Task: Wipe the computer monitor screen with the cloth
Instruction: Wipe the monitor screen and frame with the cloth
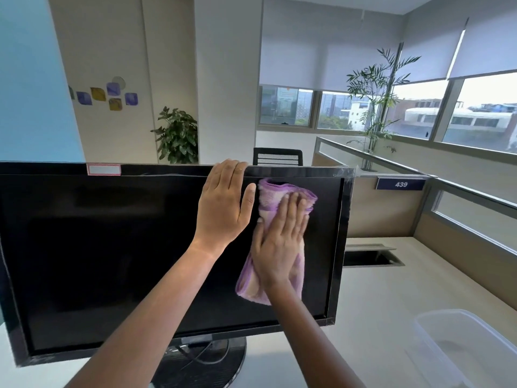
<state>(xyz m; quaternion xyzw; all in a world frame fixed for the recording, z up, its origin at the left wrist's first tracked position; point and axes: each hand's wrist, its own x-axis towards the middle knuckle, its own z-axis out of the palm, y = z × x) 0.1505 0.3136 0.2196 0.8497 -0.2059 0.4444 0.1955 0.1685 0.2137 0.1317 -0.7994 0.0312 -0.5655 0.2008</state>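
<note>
A black computer monitor (pixel 112 247) with a dark screen stands on a round base on the desk. My left hand (pixel 223 205) grips its top edge, fingers hooked over the bezel and palm against the upper screen. A purple and cream cloth (pixel 272 196) lies flat on the right part of the screen. My right hand (pixel 279 242) presses it to the glass with straight fingers pointing up. The cloth's lower end hangs out below my palm.
A clear plastic container (pixel 464 348) sits on the desk at the lower right. Behind the monitor's right side is a cable slot (pixel 372 256) in the desk and a partition with a "439" sign (pixel 400 184). Cables run near the monitor base (pixel 201 362).
</note>
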